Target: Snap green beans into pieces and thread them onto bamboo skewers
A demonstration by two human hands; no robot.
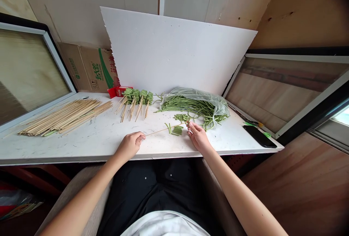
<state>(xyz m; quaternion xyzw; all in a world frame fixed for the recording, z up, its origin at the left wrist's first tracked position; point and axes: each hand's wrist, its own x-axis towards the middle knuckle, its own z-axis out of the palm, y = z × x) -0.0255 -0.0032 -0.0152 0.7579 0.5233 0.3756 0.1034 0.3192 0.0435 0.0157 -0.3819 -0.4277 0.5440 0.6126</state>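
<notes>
Pinching one end of the bamboo skewer (166, 129) in our curled left hand (131, 144) to keep it level above the table (103, 143), we grip its far tip with our right hand (198, 137) beside the cut bean pieces (177, 130) within reach.

You see pale tan bamboo skewers (65, 117), deep green long beans (211, 119), a white grey-flecked tabletop (95, 142), a black slab phone (259, 136) and a brown cardboard box (84, 67) printed green.
</notes>
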